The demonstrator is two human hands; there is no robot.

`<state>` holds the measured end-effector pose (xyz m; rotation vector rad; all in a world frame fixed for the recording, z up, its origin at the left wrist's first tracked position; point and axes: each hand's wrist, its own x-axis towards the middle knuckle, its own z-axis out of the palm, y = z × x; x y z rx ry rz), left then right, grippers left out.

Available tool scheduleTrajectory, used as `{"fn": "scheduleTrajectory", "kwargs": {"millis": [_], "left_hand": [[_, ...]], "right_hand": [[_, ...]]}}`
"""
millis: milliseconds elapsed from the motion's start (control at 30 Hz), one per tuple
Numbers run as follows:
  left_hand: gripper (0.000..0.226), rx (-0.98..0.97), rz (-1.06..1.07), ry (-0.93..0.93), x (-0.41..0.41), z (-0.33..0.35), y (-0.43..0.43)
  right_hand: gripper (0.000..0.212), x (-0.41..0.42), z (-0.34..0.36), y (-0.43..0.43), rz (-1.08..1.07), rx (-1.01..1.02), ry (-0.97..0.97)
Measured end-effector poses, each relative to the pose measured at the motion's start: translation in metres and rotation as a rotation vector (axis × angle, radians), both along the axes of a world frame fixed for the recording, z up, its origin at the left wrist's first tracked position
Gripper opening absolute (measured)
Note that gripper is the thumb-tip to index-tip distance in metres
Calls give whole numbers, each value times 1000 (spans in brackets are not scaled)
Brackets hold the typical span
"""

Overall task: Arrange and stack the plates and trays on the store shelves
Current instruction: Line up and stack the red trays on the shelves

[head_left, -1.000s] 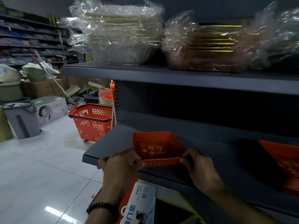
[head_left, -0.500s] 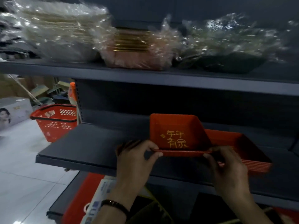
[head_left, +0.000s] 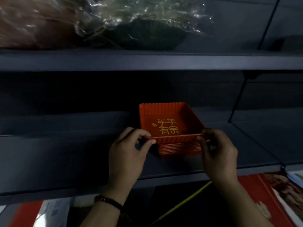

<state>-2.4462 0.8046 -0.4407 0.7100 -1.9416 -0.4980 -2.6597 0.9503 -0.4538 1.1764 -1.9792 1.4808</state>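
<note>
A red square tray [head_left: 168, 119] with gold characters printed inside sits on top of a stack of like red trays [head_left: 179, 149] on the dark middle shelf [head_left: 65, 158]. My left hand [head_left: 129, 148] pinches the tray's near left corner. My right hand [head_left: 216, 149] pinches its near right corner. The top tray's front rim stands a little above the stack's ribbed rims; whether it is fully seated I cannot tell.
The upper shelf [head_left: 147, 60] carries plastic-wrapped stacks: a dark one [head_left: 144, 35] in the middle and a reddish one [head_left: 32, 25] at left. Red and white boxes [head_left: 275, 195] lie below the middle shelf at right, more packaging [head_left: 41, 213] at lower left.
My hands carried the tray rightward along the shelf and set it over the stack of red trays. My view swung right, so the aisle and red basket left the frame.
</note>
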Motion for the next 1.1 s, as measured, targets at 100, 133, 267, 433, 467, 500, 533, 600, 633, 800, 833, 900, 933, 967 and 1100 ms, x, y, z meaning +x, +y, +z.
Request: {"fn": "scheduleTrajectory", "kwargs": {"millis": [100, 133, 267, 433, 467, 500, 533, 600, 633, 800, 833, 900, 933, 967, 1100], "left_hand": [[18, 19, -26, 6, -24, -6, -6], [18, 31, -35, 7, -31, -9, -8], [17, 39, -55, -7, -52, -16, -17], [17, 54, -74, -20, -63, -27, -24], [18, 60, -76, -24, -63, -29, -25], [18, 65, -79, -31, -64, -31, -25], [18, 69, -83, -41, -63, -32, -25], [16, 65, -100, -73, -60, -33, -27], [16, 50, -109, -104, -57, -34, -29], [11, 133, -148, -127, -50, -38, -29], [8, 218, -130, -69, -52, -38, -27], [16, 432, -89, 57, -58, -41, -24], [25, 545, -92, 108, -61, -40, -22], [35, 644, -120, 146, -64, -42, -21], [64, 838, -286, 142, -73, -46, -17]], "right_hand": [[15, -17, -1, -4, -14, -2, -56], [16, -22, -2, -5, -17, 1, -76], [17, -38, -6, -8, -45, 41, -82], [18, -48, -15, -10, -69, 107, -113], [19, -48, -16, -11, -70, 116, -123], [20, -47, -16, -12, -68, 120, -133], [20, -47, -17, -12, -67, 125, -142], [21, -47, -21, -12, -81, 160, -159], [21, -48, -23, -12, -97, 194, -170], [19, -42, -21, -11, -30, 247, -333], [23, -39, -19, -10, -22, 233, -349], [34, -41, -17, -10, -30, 175, -419], [37, -44, -17, -10, -38, 140, -485], [38, -47, -17, -10, -36, 104, -576], [33, -58, -13, -15, 109, -65, -1004]]}}
